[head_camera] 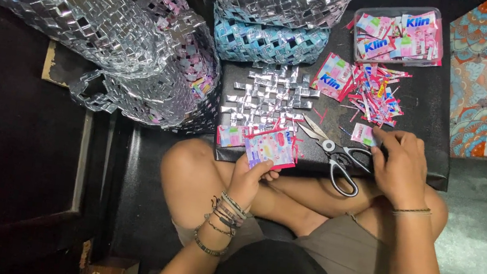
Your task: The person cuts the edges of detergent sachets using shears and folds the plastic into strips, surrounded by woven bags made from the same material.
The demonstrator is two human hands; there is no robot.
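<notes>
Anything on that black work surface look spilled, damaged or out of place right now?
Nothing looks damaged. Pink wrapper strips lie scattered loosely below the clear tub rather than stacked. The scissors sit open at the near edge, handles overhanging, by the right hand.

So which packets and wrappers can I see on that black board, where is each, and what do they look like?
Flattened sachet: held in the left hand, rectangular, pink, white and lilac.
Clear tub: far right corner, filled with pink, white and blue sachets.
Single wrapper: beside the tub, pink with blue.
Strip pile: middle right, pink cuttings.
Small scrap: by the right hand, pink-white.
</notes>
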